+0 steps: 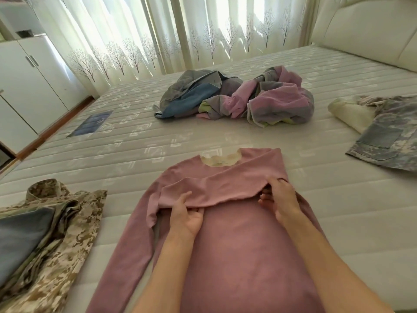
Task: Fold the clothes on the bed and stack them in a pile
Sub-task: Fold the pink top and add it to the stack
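A pink top (237,245) lies flat on the bed (316,199), one sleeve (214,188) folded across its chest. Left hand (187,216) pinches the sleeve's lower edge near the cuff; right hand (281,202) curls its fingers (265,199) under that edge. Beyond the fingers lies a crumpled heap of clothes (237,98).

A pink long-sleeved top (237,245) is spread flat on the bed (338,211), neck away from the person — one sleeve is folded across its chest; a crumpled heap of grey, blue and lilac clothes (237,98) lies beyond; tan camouflage garments (56,233) lie at the left; a blue-grey camouflage piece (388,136) lies at the right.
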